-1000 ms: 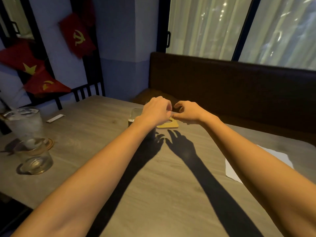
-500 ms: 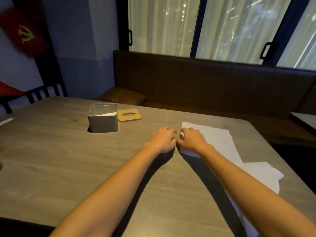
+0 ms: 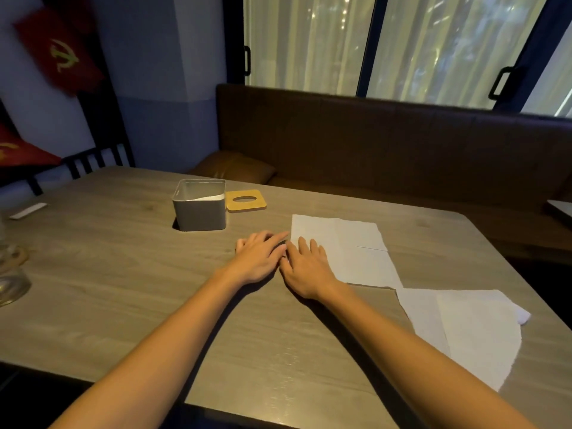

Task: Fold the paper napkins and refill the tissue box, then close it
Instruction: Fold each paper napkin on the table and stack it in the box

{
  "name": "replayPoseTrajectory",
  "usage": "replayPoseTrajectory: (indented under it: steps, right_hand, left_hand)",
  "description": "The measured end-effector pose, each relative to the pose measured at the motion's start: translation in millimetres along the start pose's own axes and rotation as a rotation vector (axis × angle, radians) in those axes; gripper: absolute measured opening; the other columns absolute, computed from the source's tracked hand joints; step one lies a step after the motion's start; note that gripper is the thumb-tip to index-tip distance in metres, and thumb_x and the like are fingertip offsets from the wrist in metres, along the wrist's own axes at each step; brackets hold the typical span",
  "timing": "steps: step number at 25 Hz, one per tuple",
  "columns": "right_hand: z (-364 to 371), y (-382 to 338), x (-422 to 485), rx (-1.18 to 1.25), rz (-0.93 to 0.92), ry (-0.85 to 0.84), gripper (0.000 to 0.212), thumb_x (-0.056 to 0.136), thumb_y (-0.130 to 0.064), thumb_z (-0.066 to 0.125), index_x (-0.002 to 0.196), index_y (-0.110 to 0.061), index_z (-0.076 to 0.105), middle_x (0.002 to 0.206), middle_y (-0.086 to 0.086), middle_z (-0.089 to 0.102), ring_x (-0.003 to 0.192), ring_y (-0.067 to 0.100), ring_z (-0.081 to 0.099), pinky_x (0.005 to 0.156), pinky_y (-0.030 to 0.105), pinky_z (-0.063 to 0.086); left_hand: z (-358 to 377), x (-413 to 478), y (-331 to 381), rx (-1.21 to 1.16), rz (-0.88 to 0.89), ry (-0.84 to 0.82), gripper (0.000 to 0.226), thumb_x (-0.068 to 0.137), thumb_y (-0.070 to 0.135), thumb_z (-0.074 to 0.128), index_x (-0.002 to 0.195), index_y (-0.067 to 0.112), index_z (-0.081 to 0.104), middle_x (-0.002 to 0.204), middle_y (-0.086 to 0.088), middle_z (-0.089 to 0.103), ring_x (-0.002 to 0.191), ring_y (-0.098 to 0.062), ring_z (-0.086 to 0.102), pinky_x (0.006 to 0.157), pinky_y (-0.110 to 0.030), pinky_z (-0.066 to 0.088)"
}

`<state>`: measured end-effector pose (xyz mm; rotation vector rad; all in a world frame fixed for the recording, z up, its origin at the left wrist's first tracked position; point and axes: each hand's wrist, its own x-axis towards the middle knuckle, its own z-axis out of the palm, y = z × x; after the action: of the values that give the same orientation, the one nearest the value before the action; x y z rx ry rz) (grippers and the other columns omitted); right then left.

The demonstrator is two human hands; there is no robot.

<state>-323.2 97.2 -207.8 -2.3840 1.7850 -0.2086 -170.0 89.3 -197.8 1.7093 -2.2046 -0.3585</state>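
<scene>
Both hands flat, fingers straight. My left hand rests on the table at the napkin edge; my right hand lies on the napkin. The tissue box stands open far-left, its lid touching it.

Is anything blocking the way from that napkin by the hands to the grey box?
Nothing visible does. Only table lies between the napkin and the tissue box, whose top is open; its lid lies flat beside it.

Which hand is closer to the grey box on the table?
The left hand. It lies in front of the grey box and to its right; the right hand is farther right, at the edge of the napkin.
</scene>
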Motion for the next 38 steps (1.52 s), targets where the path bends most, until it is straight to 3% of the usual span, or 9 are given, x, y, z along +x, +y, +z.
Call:
replayPoseTrajectory:
  steps: [7,11,14,18,23,27,30,34,38]
  right_hand:
    - [18,-86,-9,0.061,-0.148,-0.072,0.066,0.102,-0.045,0.026,0.158,-0.015,0.012,0.166,0.014,0.004,0.152,0.036,0.0,0.122,0.055,0.0]
    - [-1,-105,-12,0.385,-0.31,-0.066,0.054,0.093,-0.034,0.052,0.144,-0.017,0.046,0.15,0.01,0.041,0.134,0.029,0.041,0.111,0.046,0.039]
    - [-21,-85,-6,0.571,-0.238,0.094,0.035,0.097,-0.024,0.054,0.131,-0.016,0.059,0.136,0.006,0.056,0.12,0.021,0.054,0.101,0.035,0.048]
    - [-27,-33,19,0.258,-0.1,0.191,0.041,0.101,-0.029,0.047,0.139,-0.017,0.051,0.15,0.007,0.044,0.137,0.026,0.04,0.11,0.04,0.037]
    - [-12,4,27,0.019,-0.128,-0.06,0.057,0.105,-0.048,0.02,0.158,-0.025,0.018,0.167,0.004,0.008,0.153,0.03,0.004,0.123,0.051,0.003]
    - [-9,28,24,-0.012,-0.098,-0.07,0.066,0.102,-0.057,0.013,0.159,-0.023,0.009,0.167,0.007,0.002,0.153,0.029,-0.002,0.123,0.047,-0.001]
    - [-13,47,22,-0.036,-0.04,-0.07,0.072,0.101,-0.059,0.016,0.159,-0.017,0.009,0.166,0.012,0.004,0.153,0.03,0.0,0.123,0.049,0.003]
    - [-24,27,24,0.015,-0.103,0.029,0.065,0.104,-0.051,0.023,0.158,-0.015,0.015,0.166,0.009,0.011,0.153,0.03,0.005,0.123,0.052,0.005]
    - [-10,-10,40,0.003,-0.187,-0.068,0.059,0.106,-0.044,0.015,0.159,-0.019,0.009,0.167,0.006,0.005,0.154,0.027,0.0,0.123,0.048,0.0]
  left_hand:
    - [-26,-29,-51,-0.005,-0.106,-0.026,0.049,0.106,0.053,0.019,0.148,0.044,0.042,0.154,0.002,0.038,0.142,-0.02,0.032,0.118,-0.047,0.018]
    - [-42,-42,-63,-0.026,-0.157,0.023,0.053,0.105,0.054,0.018,0.145,0.038,0.05,0.158,-0.001,0.034,0.144,-0.023,0.028,0.118,-0.051,0.021]
    - [-48,-42,-51,0.031,-0.121,0.101,0.051,0.106,0.049,0.019,0.145,0.035,0.049,0.159,-0.004,0.031,0.146,-0.026,0.024,0.119,-0.05,0.021]
    - [-27,-26,-20,0.154,-0.091,0.019,0.049,0.107,0.048,0.025,0.154,0.036,0.031,0.167,-0.007,0.014,0.153,-0.031,0.005,0.122,-0.051,0.007]
    - [2,-10,-15,0.233,-0.094,-0.108,0.057,0.105,0.054,0.011,0.16,0.039,0.005,0.169,-0.005,-0.006,0.154,-0.032,-0.014,0.121,-0.056,-0.009]
    - [-4,-16,-34,0.274,-0.139,-0.173,0.07,0.096,0.071,0.006,0.159,0.041,-0.005,0.167,-0.003,-0.017,0.152,-0.036,-0.018,0.121,-0.057,-0.011]
    - [-20,-24,-47,0.31,-0.154,-0.213,0.073,0.096,0.071,0.009,0.16,0.037,-0.001,0.168,-0.004,-0.01,0.153,-0.036,-0.012,0.122,-0.057,-0.003]
    - [-30,-10,-36,0.205,-0.054,-0.061,0.058,0.106,0.05,0.021,0.16,0.028,0.017,0.168,-0.003,0.012,0.154,-0.029,0.007,0.123,-0.047,0.013]
    - [-12,13,-21,0.167,-0.012,-0.073,0.054,0.109,0.04,0.019,0.16,0.024,0.017,0.168,-0.003,0.012,0.155,-0.025,0.008,0.125,-0.044,0.008]
